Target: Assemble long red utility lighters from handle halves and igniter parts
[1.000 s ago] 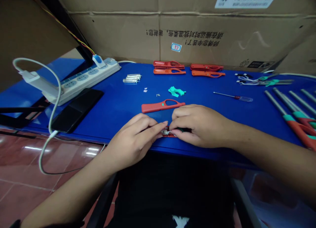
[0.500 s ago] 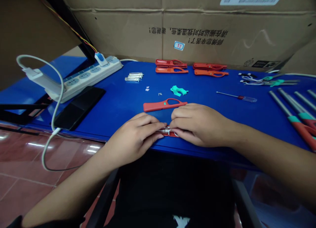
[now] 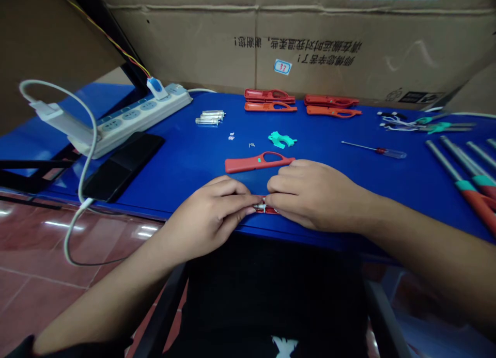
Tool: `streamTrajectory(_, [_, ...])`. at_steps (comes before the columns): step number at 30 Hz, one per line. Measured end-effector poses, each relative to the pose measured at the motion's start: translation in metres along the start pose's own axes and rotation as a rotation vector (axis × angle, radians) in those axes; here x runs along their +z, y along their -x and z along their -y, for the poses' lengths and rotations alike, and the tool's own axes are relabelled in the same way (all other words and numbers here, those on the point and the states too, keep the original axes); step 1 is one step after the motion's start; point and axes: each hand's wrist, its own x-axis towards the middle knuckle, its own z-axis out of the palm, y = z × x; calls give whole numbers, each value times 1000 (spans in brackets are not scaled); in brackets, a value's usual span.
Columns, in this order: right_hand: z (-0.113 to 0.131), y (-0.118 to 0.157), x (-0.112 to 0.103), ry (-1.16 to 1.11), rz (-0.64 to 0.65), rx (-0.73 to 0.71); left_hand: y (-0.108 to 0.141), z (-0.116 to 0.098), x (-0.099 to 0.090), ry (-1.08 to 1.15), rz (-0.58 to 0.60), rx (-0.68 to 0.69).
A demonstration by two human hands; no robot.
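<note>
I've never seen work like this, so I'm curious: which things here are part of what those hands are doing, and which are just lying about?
In the hands: left hand, right hand, small metal part, red plastic shell.

Lying about: loose red shell, teal plastic piece, screwdriver, power strip, black phone.

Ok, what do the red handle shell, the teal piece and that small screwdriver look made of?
The red handle shell looks like moulded plastic: even colour, soft sheen, smooth curved cut-out. The teal piece is probably moulded plastic too, judging by its uniform colour and rounded shape. The screwdriver seems to have a steel shaft, thin with a metallic shine, and a clear, translucent plastic handle.
</note>
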Motion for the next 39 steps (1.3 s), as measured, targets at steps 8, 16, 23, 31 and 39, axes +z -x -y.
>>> streamTrajectory(8, [1, 1, 1, 6, -4, 12, 0, 1, 1, 42, -3, -13])
streamTrajectory(16, [-2, 11, 1, -247, 18, 159, -6, -1, 0, 148, 32, -148])
streamTrajectory(23, [12, 19, -7, -128, 63, 152, -9, -1, -2, 102, -3, -166])
streamTrajectory(31, [27, 23, 0, 13, 75, 177, -5, 3, 2, 57, -16, -185])
streamTrajectory(39, [23, 26, 2, -52, 49, 203, 5, 14, -13, 97, -122, -363])
